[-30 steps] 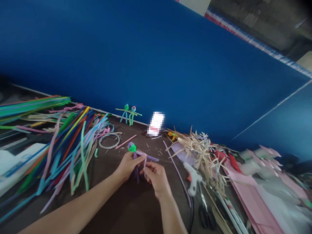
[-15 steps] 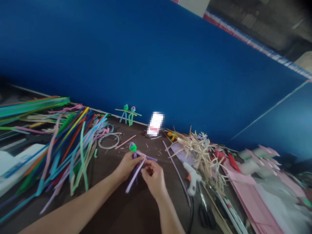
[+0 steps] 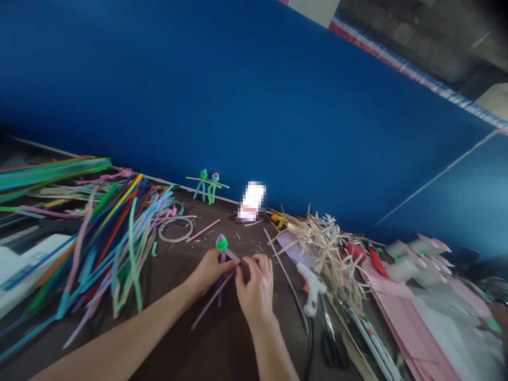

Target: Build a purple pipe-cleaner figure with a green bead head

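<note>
A small pipe cleaner figure (image 3: 221, 243) with a green and purple head and purple limbs is pinched in my left hand (image 3: 209, 271). Thumb and fingers close just below its head. My right hand (image 3: 254, 283) is on the other side, its thumb and fingertips closed on the purple pipe cleaner at the figure's arm. A loose length of light purple pipe cleaner (image 3: 210, 303) slants down and left from between the hands. The exact grip of the right fingertips is partly hidden. Two finished-looking pipe cleaner figures (image 3: 208, 186) lean against the blue wall behind.
Many coloured pipe cleaners (image 3: 119, 233) lie on the left, beside a ring of clear tape (image 3: 175, 229). A blurred bright phone-like screen (image 3: 252, 202) stands at the wall. On the right are a glue gun (image 3: 313, 288), scissors (image 3: 331, 333), dried straw-like strips (image 3: 317, 235) and pink sheets (image 3: 408, 317).
My right hand has come in against the left and closed on the purple pipe cleaner. Its loose end has swung lower left, and the figure has shifted slightly right.
</note>
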